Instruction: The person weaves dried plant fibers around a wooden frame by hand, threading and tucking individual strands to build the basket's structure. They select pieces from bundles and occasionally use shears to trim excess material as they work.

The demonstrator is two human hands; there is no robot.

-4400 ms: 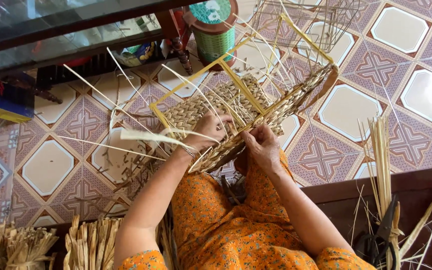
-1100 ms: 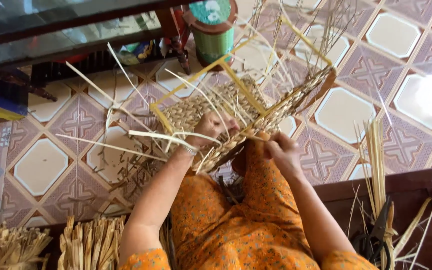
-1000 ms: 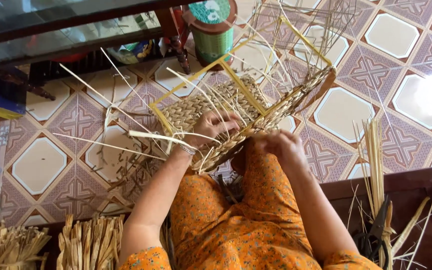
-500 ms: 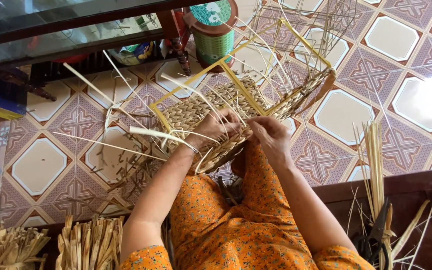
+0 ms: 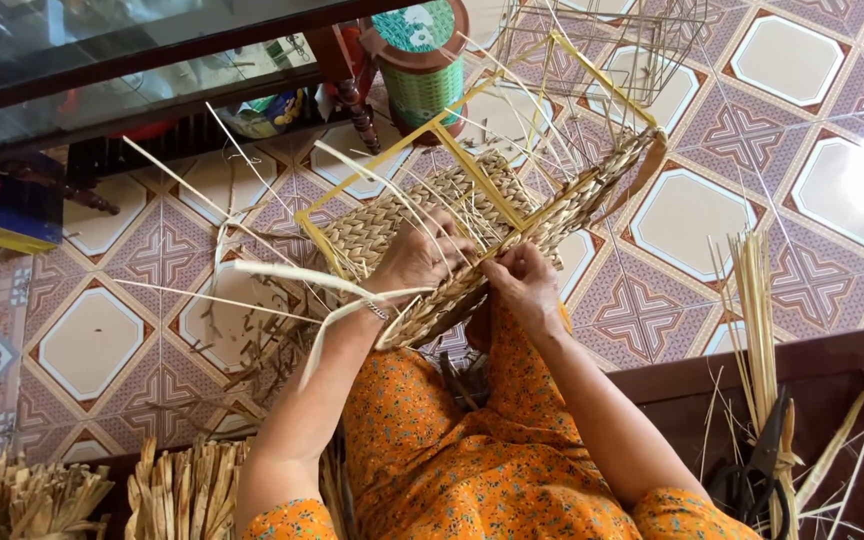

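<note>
Over the lap, above the tiled floor (image 5: pixel 692 215): half-woven basket (image 5: pixel 432 235) on a yellow frame (image 5: pixel 512 140), tipped on its side. Long axis runs diagonally, lower left to upper right; the open, unwoven end of the frame points up-right, toward the green spool (image 5: pixel 420 60). Woven panel sits at the lower-left end, near edge resting against the orange-clad knees.

Left hand (image 5: pixel 414 258) lies on the inside of the woven panel, fingers curled onto the weave and loose strands; cannot tell if it actually pinches one. A pale flat strand (image 5: pixel 302 277) runs out leftward from under that wrist.

Right hand (image 5: pixel 522 280) is at the basket's near rim, fingertips pinched together on the rim weave just right of the left hand. Hands near each other, not touching.

Loose straw stalks (image 5: pixel 752 300) stand to the right beside dark scissors (image 5: pixel 752 480). Straw bundles (image 5: pixel 177 490) at bottom left. Glass-topped table (image 5: pixel 132 70) upper left.
</note>
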